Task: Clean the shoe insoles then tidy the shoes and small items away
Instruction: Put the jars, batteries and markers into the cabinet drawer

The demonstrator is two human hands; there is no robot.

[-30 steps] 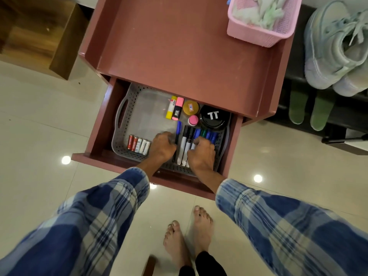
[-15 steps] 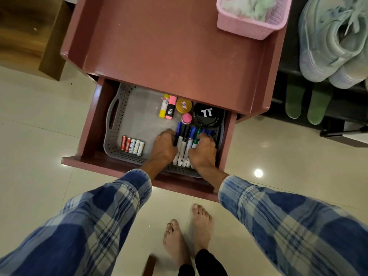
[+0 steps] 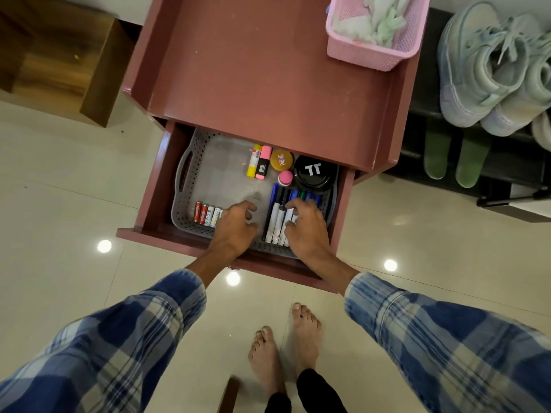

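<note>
A grey perforated tray [image 3: 190,171] lies in the open drawer [image 3: 149,204] of a reddish cabinet. It holds a row of markers [image 3: 278,216], several batteries [image 3: 205,213], two highlighters [image 3: 258,165], a yellow tin [image 3: 281,160], a pink cap [image 3: 285,177] and a black round tin [image 3: 313,174]. My left hand [image 3: 237,226] hovers over the tray between batteries and markers, fingers loosely curled, holding nothing. My right hand [image 3: 307,225] rests with curled fingertips on the markers' right side. Pale sneakers [image 3: 489,70] stand on a dark rack at the right.
A pink basket [image 3: 357,52] with pale cloths sits on the cabinet top [image 3: 253,70]. Two green insoles [image 3: 453,158] lean in the dark rack below the sneakers. A wooden box [image 3: 59,58] stands at upper left. My bare feet [image 3: 286,350] are on the glossy tiled floor.
My left hand has come off the markers and shifted left, its fingers loosening. My right hand stays on the markers. The view has shifted slightly.
</note>
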